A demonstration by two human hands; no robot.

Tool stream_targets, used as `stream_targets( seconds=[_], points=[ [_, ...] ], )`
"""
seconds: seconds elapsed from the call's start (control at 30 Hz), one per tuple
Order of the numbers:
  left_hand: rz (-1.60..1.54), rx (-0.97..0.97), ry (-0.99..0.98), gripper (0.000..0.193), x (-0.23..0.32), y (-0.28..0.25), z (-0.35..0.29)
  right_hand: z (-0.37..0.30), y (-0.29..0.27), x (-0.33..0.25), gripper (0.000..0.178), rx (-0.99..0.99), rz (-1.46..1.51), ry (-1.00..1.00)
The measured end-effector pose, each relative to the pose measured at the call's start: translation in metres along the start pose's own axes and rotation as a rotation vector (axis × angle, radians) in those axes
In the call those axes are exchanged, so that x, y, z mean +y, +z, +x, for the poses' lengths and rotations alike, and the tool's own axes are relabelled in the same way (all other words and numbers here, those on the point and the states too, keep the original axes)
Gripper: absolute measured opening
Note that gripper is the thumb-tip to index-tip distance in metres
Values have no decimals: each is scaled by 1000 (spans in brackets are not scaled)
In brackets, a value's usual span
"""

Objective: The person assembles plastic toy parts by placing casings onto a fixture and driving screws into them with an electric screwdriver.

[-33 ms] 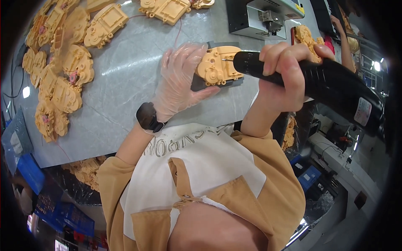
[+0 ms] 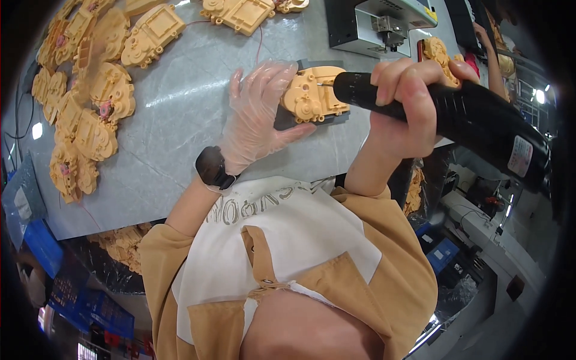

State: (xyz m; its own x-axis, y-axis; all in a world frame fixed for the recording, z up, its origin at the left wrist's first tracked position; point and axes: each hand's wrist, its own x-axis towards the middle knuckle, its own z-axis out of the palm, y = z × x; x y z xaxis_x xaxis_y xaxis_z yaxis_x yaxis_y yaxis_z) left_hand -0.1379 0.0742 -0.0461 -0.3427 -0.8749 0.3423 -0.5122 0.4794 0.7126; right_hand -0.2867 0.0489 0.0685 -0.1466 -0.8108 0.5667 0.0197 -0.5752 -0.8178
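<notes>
A yellow plastic housing (image 2: 309,95) with round bosses and recesses lies in a dark grey fixture (image 2: 336,119) on the table. My left hand (image 2: 258,108), in a clear thin glove, steadies its left end, with the thumb along the near edge and the fingertips at the upper left corner. In my right hand (image 2: 414,108), bare, is a black electric screwdriver (image 2: 480,123), the fingers wrapped round its body. It points left, and its thin bit reaches down to the middle of the housing. Whether a screw is under the tip cannot be made out.
Several similar yellow housings (image 2: 96,135) are piled along the table's left side, some with thin red wires. More housings (image 2: 237,13) lie at the far edge. A metal-fronted machine (image 2: 384,27) stands at the far right, beside yellow parts (image 2: 438,57). Another person's arm (image 2: 495,66) shows beyond.
</notes>
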Motion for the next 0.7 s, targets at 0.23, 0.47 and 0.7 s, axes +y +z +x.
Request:
stream_targets(
  seconds=[0.23,0.47,0.7],
  points=[
    [77,-8,-31,81,-2,-2,-3,4,12,12,47,42,-71,73],
    [43,-19,-65,82,-1,-4,-2,6,14,25,39,-20,-116,63],
    [40,-3,-52,83,-1,-6,-1,8,21,35,38,-2,4,74]
  ],
)
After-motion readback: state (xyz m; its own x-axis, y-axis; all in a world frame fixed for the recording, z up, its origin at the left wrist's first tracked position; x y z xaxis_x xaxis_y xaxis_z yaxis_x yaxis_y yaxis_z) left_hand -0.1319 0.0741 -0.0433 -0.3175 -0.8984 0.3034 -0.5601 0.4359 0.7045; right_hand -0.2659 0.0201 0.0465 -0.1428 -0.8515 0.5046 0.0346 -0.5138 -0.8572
